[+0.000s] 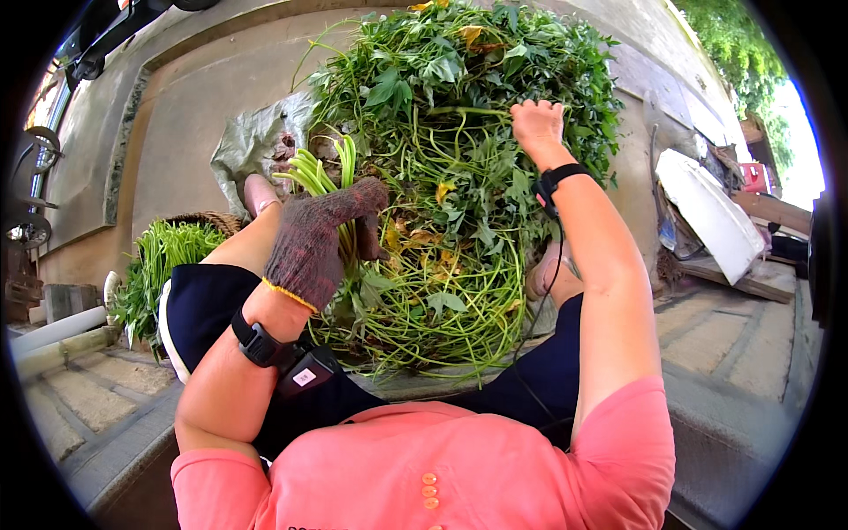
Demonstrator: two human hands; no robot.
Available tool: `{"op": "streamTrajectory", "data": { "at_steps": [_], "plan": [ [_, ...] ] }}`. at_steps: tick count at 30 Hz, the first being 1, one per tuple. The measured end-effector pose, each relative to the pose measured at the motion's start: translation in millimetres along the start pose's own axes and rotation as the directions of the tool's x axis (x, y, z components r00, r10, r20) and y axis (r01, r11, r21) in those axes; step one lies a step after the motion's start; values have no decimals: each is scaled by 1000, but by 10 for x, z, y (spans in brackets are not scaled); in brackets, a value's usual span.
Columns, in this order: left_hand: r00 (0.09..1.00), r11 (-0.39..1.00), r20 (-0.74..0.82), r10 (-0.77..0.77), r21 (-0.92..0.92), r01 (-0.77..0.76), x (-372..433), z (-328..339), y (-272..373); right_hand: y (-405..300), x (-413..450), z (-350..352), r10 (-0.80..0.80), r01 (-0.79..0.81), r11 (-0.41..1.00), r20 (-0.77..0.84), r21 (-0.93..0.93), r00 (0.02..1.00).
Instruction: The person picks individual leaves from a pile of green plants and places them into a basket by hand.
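My left hand (pixel 324 232), in a dark knitted glove with a yellow cuff edge, is closed round a bundle of green leafy stems (pixel 315 171); their pale ends stick up above the fist. Further forward and to the right, my bare right hand (pixel 538 124) is closed at one end of a green stem (pixel 470 110) that stretches left, slightly blurred, over the heap. Between and beyond both hands lies a large pile of leafy vines (pixel 464 159), its near part mostly bare tangled stems with some yellow leaves. What lies inside each fist is hidden.
At the left, a wicker basket (pixel 211 220) holds upright cut greens (pixel 175 248). A grey plastic sheet (pixel 255 139) lies under the pile's left edge. My feet stand on either side of the pile. A white panel (pixel 709 212) and boards lie at right; white pipes lie at left.
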State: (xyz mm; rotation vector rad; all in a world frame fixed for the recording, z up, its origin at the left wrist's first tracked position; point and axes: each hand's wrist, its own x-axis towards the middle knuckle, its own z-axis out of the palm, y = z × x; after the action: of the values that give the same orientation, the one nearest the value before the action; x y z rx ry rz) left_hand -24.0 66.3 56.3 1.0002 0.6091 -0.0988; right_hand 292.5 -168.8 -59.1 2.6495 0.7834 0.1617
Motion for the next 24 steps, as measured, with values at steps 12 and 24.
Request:
{"op": "streamTrajectory", "data": {
  "at_steps": [12, 24],
  "plan": [
    [991, 991, -47, 127, -39, -129, -76, 202, -148, 1266, -617, -2249, 197, 156, 417, -257, 895, 946],
    [885, 891, 105, 454, -76, -448, -343, 428, -219, -62, -2150, -2304, -36, -176, -61, 174, 982, 984]
  ]
}}
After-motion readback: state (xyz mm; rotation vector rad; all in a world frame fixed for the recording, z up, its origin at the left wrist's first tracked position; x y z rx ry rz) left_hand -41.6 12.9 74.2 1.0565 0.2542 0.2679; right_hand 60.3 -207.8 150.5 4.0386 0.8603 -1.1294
